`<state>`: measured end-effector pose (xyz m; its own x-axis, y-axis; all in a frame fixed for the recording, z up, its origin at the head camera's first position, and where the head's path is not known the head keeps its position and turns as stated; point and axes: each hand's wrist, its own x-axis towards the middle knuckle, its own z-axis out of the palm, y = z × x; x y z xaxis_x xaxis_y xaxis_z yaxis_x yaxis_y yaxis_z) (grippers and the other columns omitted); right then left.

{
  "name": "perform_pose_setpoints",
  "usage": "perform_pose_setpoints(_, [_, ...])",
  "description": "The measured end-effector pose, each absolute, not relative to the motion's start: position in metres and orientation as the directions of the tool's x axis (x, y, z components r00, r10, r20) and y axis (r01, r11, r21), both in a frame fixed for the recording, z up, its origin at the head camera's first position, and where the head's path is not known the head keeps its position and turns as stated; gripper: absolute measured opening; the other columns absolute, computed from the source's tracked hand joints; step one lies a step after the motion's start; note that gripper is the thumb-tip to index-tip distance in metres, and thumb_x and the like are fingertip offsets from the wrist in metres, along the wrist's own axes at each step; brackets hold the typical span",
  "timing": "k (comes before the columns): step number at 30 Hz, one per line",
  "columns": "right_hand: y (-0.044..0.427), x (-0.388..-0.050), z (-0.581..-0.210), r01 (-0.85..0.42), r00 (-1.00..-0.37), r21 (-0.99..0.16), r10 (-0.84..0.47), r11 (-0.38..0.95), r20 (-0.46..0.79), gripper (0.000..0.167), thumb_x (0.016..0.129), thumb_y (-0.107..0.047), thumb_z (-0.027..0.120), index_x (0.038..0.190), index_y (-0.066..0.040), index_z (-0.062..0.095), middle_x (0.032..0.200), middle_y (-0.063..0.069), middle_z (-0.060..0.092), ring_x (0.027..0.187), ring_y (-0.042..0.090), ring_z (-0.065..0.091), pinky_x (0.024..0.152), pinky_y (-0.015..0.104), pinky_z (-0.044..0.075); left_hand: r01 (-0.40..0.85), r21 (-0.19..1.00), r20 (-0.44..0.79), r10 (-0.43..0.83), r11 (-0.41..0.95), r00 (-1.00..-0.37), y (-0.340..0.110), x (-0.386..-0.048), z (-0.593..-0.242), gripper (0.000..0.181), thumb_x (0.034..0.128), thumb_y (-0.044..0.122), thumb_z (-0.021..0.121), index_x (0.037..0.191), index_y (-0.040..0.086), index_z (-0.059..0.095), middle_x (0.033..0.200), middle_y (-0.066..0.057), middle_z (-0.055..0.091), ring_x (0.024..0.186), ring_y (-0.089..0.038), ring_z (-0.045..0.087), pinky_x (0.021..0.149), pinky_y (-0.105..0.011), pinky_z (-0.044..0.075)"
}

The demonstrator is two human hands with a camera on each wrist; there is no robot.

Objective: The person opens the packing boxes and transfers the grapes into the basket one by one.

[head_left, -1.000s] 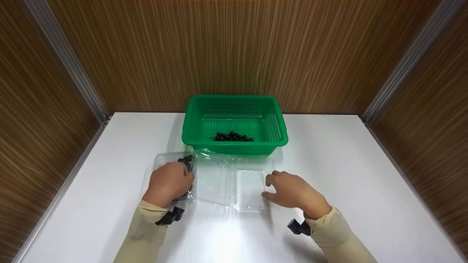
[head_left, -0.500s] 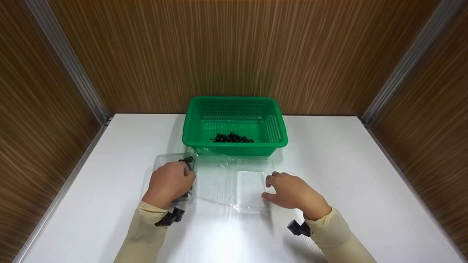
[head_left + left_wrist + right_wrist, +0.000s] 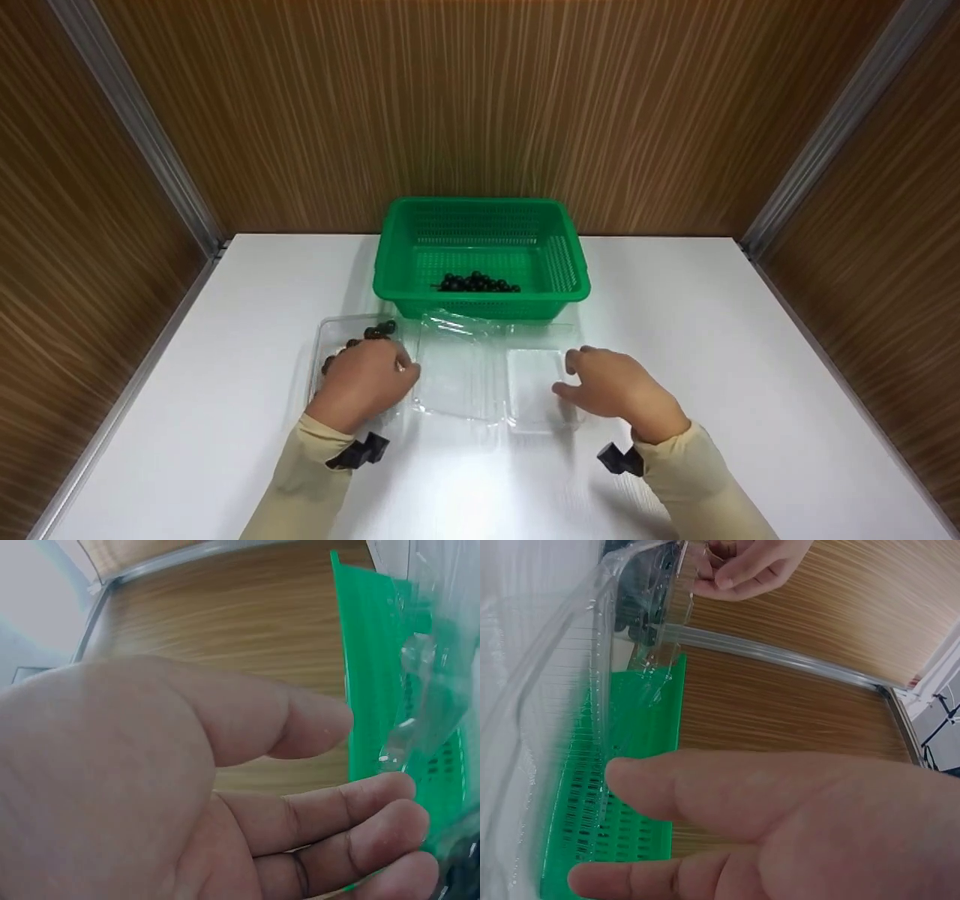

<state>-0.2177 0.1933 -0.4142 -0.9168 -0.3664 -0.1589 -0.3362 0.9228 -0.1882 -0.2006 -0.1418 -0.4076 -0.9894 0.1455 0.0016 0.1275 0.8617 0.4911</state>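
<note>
My left hand [image 3: 365,381] is over the clear tray [image 3: 322,334] that holds dark round fruit [image 3: 386,328]. In the left wrist view, thumb and fingers of that hand [image 3: 187,787] stand apart with nothing between them. To the right lie a clear plastic lid [image 3: 457,375] and an empty clear tray [image 3: 534,382]. My right hand [image 3: 619,390] is at the empty tray's right edge, fingers loosely bent; whether it touches the plastic I cannot tell. The right wrist view shows this hand's [image 3: 780,817] thumb and forefinger apart.
Behind the clear plastic stands a green basket [image 3: 480,296] with more dark fruit [image 3: 476,283] near its front wall. Wood-grain panels [image 3: 480,112] enclose the white table [image 3: 675,300] at the back and sides.
Both hands have shifted slightly right. The clear lid and empty tray have moved right as well, while the fruit tray stays about where it was, with more fruit visible.
</note>
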Motion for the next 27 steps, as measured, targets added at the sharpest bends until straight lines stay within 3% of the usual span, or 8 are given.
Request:
perform_pose_setpoints(4, [0.209,-0.227,-0.414,-0.281,-0.93,-0.203,-0.318,0.938,-0.184,0.036,0.099,-0.034,0.067,0.113,-0.001,0.067,0.108,0.014,0.069,0.101,0.035,0.067,0.09,0.055,0.054,0.222,0.476,-0.011,0.259,0.851,-0.966,-0.131,-0.201,-0.416,0.029,0.0959,0.027,0.067,0.116,0.007,0.073,0.092,-0.002,0.072,0.082,-0.018,0.065,0.077,-0.043,0.055])
perform_pose_setpoints(7, [0.219,-0.234,-0.413,-0.239,-0.94,-0.212,-0.281,0.947,-0.194,0.04,0.099,-0.036,0.066,0.116,0.001,0.066,0.112,0.017,0.07,0.103,0.036,0.067,0.091,0.056,0.053,0.265,0.469,-0.036,0.318,0.843,-0.947,-0.125,-0.201,-0.421,0.033,0.0964,0.024,0.065,0.124,0.006,0.071,0.091,-0.002,0.07,0.085,-0.018,0.065,0.082,-0.044,0.055])
perform_pose_setpoints(14, [0.237,-0.245,-0.412,-0.13,-0.955,-0.169,-0.169,0.977,-0.242,0.059,0.101,-0.046,0.058,0.125,0.007,0.063,0.12,0.025,0.069,0.11,0.044,0.066,0.092,0.061,0.052,0.272,0.459,-0.011,0.312,0.846,-0.95,-0.127,-0.198,-0.418,0.029,0.0965,0.024,0.067,0.12,0.009,0.072,0.085,0.002,0.067,0.08,-0.015,0.062,0.078,-0.042,0.054])
perform_pose_setpoints(20, [0.253,-0.251,-0.41,0.005,-0.953,-0.173,-0.048,0.985,-0.3,0.08,0.102,-0.058,0.049,0.141,0.012,0.05,0.134,0.035,0.059,0.12,0.049,0.06,0.098,0.065,0.048,0.235,0.472,0.016,0.258,0.85,-0.966,-0.138,-0.197,-0.411,0.025,0.0959,0.027,0.069,0.116,0.011,0.073,0.081,0.004,0.064,0.073,-0.012,0.058,0.072,-0.039,0.052])
perform_pose_setpoints(27, [0.264,-0.254,-0.406,0.074,-0.95,-0.208,0.006,0.975,-0.311,0.079,0.106,-0.054,0.041,0.145,0.014,0.045,0.14,0.039,0.053,0.123,0.052,0.056,0.101,0.068,0.044,0.239,0.48,0.04,0.252,0.844,-0.967,-0.146,-0.198,-0.407,0.023,0.0968,0.027,0.069,0.113,0.011,0.073,0.083,0.003,0.065,0.073,-0.013,0.058,0.072,-0.039,0.053])
